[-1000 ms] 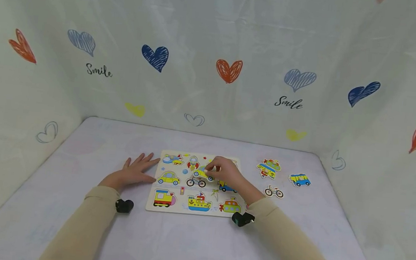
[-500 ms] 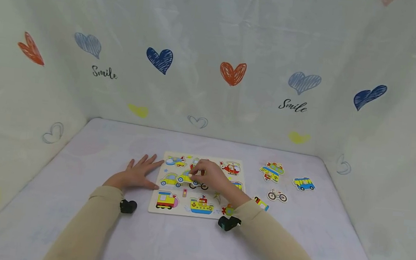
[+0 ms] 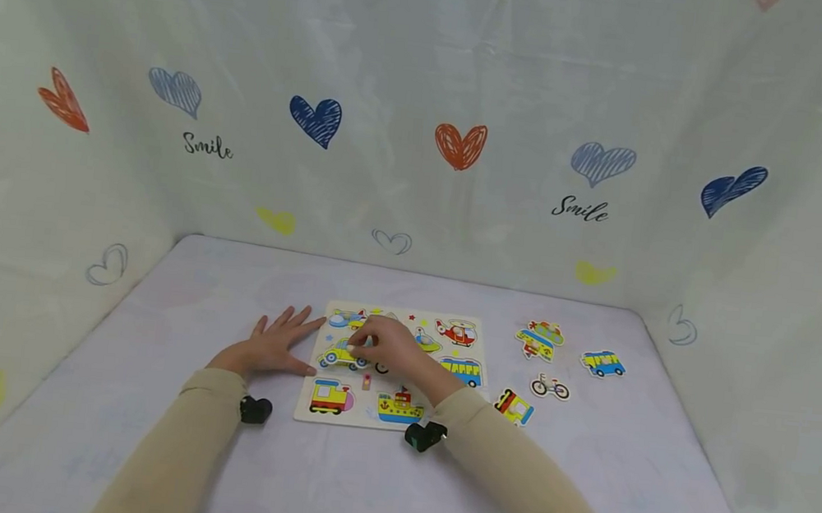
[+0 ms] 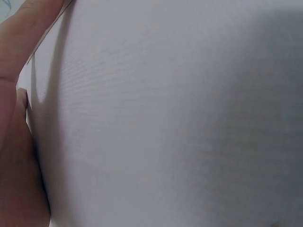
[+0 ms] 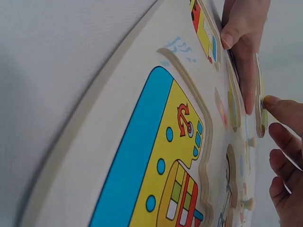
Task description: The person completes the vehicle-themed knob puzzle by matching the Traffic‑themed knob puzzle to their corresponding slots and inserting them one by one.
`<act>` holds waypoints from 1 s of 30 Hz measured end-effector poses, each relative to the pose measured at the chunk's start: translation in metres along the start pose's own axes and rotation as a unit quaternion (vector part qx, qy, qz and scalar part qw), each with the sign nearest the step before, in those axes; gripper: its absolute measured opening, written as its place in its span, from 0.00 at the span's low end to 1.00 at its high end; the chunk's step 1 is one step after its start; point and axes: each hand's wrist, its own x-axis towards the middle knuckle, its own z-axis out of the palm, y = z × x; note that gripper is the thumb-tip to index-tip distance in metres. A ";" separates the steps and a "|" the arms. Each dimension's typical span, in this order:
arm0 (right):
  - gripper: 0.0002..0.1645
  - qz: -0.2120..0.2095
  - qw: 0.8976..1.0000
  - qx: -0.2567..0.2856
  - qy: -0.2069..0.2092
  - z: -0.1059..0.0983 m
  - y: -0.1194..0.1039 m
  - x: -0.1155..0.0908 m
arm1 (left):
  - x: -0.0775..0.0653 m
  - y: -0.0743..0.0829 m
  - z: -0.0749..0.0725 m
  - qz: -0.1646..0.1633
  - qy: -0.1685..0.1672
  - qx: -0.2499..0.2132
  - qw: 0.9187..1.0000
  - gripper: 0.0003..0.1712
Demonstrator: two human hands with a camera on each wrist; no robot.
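Looks like pale wood in the puzzle board, smooth and matt, with plain cut edges around the recesses. Shows flat, even colour, seemingly printed, on the ship picture. Reads as smooth, bare wood too along the rim of the car piece and on the small peg. Seems smooth-faced likewise on the bus piece and the bicycle piece. Looks like matt cloth on the tabletop, finely ridged close up. Hangs creased, faintly glossy, in the curtain, either plastic or thin cloth. Appears as soft, matt cloth in the sleeves, and as dark plastic on the wrist cameras.
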 end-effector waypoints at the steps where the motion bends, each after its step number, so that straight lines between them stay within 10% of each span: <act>1: 0.08 0.000 1.000 -0.003 -0.001 0.001 0.000 0.002 | 0.000 0.000 0.000 0.002 0.001 0.001 1.000 0.59; 30: 0.06 0.039 0.999 0.011 -0.023 0.018 0.001 0.016 | -0.006 0.008 -0.004 0.000 0.003 0.014 1.000 0.58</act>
